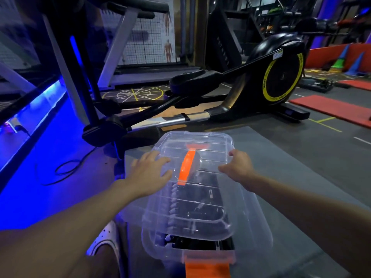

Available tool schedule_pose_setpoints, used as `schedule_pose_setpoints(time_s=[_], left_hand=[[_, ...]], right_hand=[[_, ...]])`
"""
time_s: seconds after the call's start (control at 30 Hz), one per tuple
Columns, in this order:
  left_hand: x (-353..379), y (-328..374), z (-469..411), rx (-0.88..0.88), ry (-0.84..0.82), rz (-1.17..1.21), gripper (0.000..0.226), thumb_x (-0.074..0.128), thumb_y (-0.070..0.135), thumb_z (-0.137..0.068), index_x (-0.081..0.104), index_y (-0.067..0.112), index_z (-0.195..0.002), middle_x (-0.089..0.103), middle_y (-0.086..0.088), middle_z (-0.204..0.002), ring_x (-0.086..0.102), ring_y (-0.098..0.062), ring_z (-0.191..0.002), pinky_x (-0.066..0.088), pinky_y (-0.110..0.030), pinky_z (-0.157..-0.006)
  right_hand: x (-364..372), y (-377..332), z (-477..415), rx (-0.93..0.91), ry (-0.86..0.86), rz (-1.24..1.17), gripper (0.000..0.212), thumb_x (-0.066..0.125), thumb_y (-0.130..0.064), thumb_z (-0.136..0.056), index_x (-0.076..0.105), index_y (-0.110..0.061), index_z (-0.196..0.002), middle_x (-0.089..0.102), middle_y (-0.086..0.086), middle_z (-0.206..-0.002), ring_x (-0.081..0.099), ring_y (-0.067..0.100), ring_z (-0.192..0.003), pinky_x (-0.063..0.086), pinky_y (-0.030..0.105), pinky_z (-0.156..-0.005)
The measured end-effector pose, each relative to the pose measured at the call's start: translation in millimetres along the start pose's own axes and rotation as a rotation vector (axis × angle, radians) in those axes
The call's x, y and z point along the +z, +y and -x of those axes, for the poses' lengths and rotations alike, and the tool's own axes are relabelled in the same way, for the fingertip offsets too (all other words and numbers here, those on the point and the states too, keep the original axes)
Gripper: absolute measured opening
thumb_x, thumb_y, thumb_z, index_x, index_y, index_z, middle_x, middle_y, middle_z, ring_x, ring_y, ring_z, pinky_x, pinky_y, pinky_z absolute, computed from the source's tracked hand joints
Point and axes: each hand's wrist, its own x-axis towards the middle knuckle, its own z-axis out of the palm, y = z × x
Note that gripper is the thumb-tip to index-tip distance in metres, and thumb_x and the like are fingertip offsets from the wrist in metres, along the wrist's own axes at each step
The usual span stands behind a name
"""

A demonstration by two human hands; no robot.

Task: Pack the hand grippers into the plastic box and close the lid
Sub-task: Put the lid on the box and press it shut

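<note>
Left hand [149,171], fingers spread, presses the clear plastic lid [210,149]; right hand [239,167] grips its right edge. Black hand grippers [192,242] lie inside the transparent plastic box [261,223]. The skewed lid could miss latching

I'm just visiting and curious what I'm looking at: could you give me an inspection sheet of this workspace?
Surface: grey mat on the gym floor.
Job's things: clear plastic box holding black hand grippers; lid lies askew on it, near end uncovered.
Clutter: white shoe beside the box.
Hands: left hand flat on the lid; right hand holds its right edge.
Cables: black cable looped on the floor, left.
Surroundings: elliptical trainer, red mats.
</note>
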Motion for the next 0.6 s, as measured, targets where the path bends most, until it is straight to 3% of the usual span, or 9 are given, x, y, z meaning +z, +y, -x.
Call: schedule_pose_setpoints(time_s=[0.13, 0.27, 0.4, 0.6], left_hand=[[8, 7, 7, 0.025, -0.089, 0.115, 0.068, 0.032, 0.058, -0.081, 0.039, 0.031, -0.144, 0.024, -0.007, -0.157, 0.016, -0.024, -0.147, 0.022, -0.045, -0.117], [15, 16, 11, 0.033, -0.061, 0.164, 0.07, 0.032, 0.053, -0.079, 0.045, 0.021, -0.14, 0.033, -0.011, -0.15, 0.022, -0.026, -0.143, 0.023, -0.041, -0.116], [20, 20, 17, 0.073, -0.011, 0.167, 0.079, 0.021, 0.061, -0.073, 0.052, 0.018, -0.132, 0.045, -0.005, -0.134, 0.035, -0.023, -0.133, 0.032, -0.037, -0.11], [21, 25, 29, 0.115, 0.01, 0.127, 0.072, 0.022, 0.056, -0.08, 0.049, 0.017, -0.134, 0.044, -0.004, -0.134, 0.035, -0.022, -0.131, 0.03, -0.034, -0.109]], right_hand=[[-5, 9, -2, -0.003, 0.028, 0.015, 0.043, 0.065, -0.004, -0.078, 0.058, 0.004, -0.12, 0.066, 0.02, -0.11, 0.064, 0.035, -0.097, 0.053, 0.043, -0.085], [-8, 16, 1, 0.008, 0.02, 0.025, 0.043, 0.057, -0.001, -0.084, 0.054, 0.002, -0.127, 0.059, 0.019, -0.125, 0.057, 0.035, -0.113, 0.047, 0.038, -0.093], [-13, 25, 3, 0.024, -0.013, 0.072, 0.051, 0.053, -0.002, -0.087, 0.046, -0.003, -0.138, 0.052, 0.016, -0.139, 0.048, 0.032, -0.127, 0.039, 0.032, -0.102], [-12, 31, 14, 0.007, -0.052, 0.136, 0.047, 0.049, -0.004, -0.091, 0.046, 0.0, -0.138, 0.048, 0.019, -0.142, 0.044, 0.033, -0.13, 0.034, 0.033, -0.105]])
